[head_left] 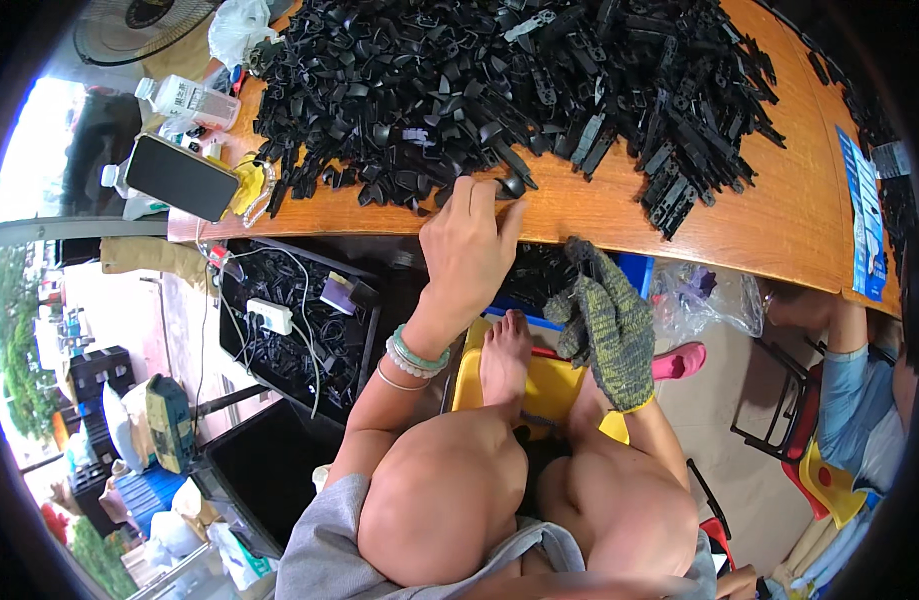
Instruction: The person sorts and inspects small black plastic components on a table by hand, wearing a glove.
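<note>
My left hand (469,240) is bare, with bracelets (416,355) at the wrist, and reaches over the table's front edge. Its fingers are bent, thumb and forefinger closing on a small curved black plastic part (512,186) at the near border of the pile; the fingertips are partly hidden. A large heap of black plastic parts (399,90) covers the table (579,215). My right hand (614,335) wears a grey-and-yellow knitted glove and hangs below the table edge, above my lap. Its fingers are loosely bent and apart, with nothing visible in them.
A phone (182,177) and plastic bottle (194,103) stand at the table's left. Beneath are a crate of black parts (269,340) with a power strip (269,316), a blue bin (634,272) and a black bin (269,470). Another person's arm (844,370) is at right.
</note>
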Demonstrator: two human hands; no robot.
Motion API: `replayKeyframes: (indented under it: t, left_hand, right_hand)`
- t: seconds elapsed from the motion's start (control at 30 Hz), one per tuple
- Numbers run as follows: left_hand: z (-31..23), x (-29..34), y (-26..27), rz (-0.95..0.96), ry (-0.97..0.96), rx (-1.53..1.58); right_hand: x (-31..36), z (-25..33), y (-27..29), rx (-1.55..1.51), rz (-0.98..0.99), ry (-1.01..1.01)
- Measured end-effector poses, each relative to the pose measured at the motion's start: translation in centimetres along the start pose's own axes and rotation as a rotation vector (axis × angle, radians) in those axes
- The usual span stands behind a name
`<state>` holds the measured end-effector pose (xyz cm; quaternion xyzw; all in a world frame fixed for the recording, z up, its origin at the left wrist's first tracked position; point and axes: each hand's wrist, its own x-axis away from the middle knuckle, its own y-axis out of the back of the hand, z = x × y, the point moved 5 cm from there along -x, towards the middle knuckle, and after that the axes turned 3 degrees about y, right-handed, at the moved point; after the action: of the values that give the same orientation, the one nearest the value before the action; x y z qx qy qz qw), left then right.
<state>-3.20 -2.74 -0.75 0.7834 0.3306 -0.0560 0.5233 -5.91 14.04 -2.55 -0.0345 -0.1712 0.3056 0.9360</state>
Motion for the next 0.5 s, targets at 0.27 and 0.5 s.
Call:
replayKeyframes:
  t: [0.27, 0.5]
  left_hand:
    - [0.4, -0.8, 0.8, -0.012, 0.064, 0.213]
    - [0.7, -1.7, 1.3, 0.151, 0.078, -0.015]
  right_hand:
    - [-0.3, -0.5, -0.2, -0.019, 0.032, 0.011]
    - [-0.5, -1.5, -0.1, -0.038, 0.026, 0.057]
